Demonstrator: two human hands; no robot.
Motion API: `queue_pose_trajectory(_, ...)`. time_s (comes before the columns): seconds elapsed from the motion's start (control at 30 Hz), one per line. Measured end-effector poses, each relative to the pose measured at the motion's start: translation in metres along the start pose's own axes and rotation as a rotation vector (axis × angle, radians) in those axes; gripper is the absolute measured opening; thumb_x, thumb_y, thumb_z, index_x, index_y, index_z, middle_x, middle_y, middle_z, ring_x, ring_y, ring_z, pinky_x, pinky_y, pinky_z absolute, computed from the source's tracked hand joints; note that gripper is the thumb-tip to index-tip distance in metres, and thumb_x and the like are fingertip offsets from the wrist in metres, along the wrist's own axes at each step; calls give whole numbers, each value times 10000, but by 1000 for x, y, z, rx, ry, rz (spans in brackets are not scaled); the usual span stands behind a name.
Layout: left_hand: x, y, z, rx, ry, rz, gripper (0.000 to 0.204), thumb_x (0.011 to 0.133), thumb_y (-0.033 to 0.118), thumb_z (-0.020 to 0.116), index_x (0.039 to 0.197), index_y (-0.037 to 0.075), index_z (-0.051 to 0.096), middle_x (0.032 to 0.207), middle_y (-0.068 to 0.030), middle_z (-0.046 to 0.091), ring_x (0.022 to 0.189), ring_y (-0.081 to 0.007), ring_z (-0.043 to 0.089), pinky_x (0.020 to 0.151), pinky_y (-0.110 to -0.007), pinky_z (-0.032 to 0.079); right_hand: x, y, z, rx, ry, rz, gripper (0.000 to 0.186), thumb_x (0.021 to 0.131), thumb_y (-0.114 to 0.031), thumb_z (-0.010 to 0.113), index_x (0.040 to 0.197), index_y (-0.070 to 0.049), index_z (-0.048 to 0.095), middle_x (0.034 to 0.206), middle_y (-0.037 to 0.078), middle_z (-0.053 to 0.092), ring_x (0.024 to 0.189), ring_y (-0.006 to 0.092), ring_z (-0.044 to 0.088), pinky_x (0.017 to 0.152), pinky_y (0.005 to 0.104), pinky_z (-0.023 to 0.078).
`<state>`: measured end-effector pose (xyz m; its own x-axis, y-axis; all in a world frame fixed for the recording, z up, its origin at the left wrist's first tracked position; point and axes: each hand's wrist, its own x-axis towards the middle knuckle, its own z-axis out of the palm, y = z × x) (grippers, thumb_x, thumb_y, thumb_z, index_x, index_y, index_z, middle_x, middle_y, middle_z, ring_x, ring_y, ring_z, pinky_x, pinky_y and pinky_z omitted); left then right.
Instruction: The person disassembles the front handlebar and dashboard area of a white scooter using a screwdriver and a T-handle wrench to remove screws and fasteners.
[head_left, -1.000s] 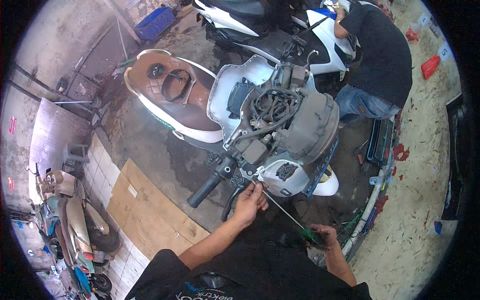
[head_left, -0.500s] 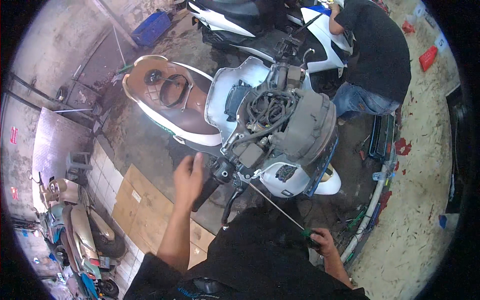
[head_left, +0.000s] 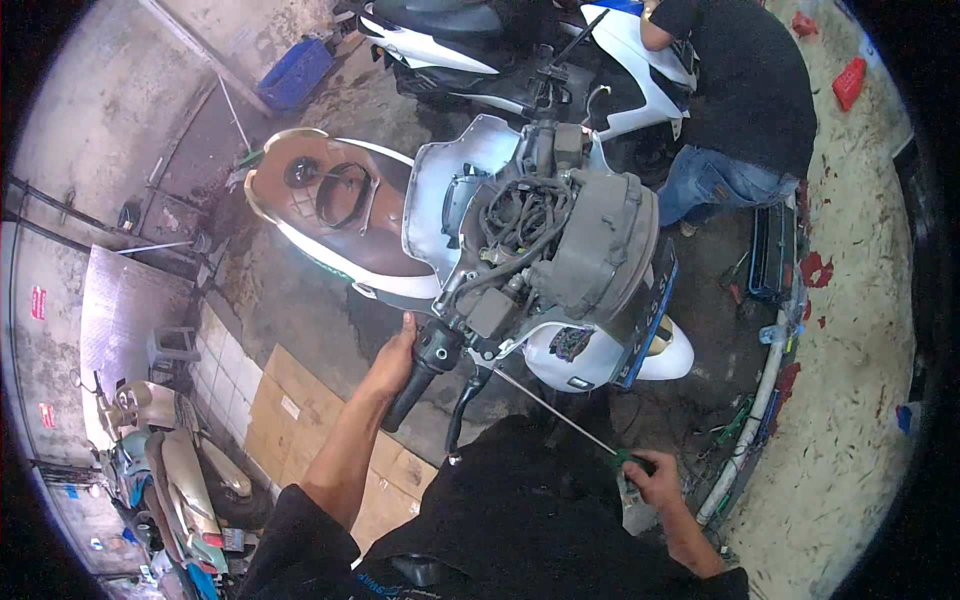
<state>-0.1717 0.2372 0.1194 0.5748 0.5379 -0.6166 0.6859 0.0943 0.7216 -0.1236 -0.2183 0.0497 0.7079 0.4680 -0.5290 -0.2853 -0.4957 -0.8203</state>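
Note:
Before me stands a scooter with its front panels off and its handlebar bare, with a black switch housing and rubber grip. My left hand is closed at the inner side of the switch housing, thumb up; its other fingers are hidden behind the bar. Low on the right, my right hand is closed round the dark green handle of a long screwdriver. The shaft slants up to the left, its tip end by the brake lever mount; the exact contact is too small to tell.
A brown seat lies behind the bundled wires. Opposite, a person in black bends beside another white scooter. Cardboard covers floor at left, near a parked motorbike. A pale pipe runs along the right wall.
My left hand has moved from just beside the handlebar onto its switch housing. My right hand stays on the screwdriver, its shaft still slanting to the bar. The view has shifted slightly.

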Motion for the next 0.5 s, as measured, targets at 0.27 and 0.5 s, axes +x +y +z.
queue_pose_trajectory(0.27, -3, 3, -3, -3, 1, -38, 761, 914, 652, 251, 1030, -1, 625, 866, -89, 614, 771, -161, 531, 740, -309, 435, -1, 11, 12, -198, 391, -371, 315, 697, -271, 739, 853, -7, 670, 767, 132, 666, 705, 268, 652, 671, 371, 507)
queue_pose_trajectory(0.5, -18, -15, -20, -213, 159, 191, 447, 973, 402, 422, 771, 37, 582, 674, 4, 506, 640, -99, 457, 581, -276, 386, -9, -5, 6, 690, 56, 220, 393, 696, -271, 726, 926, 29, 619, 860, 94, 629, 785, 227, 611, 713, 363, 494)
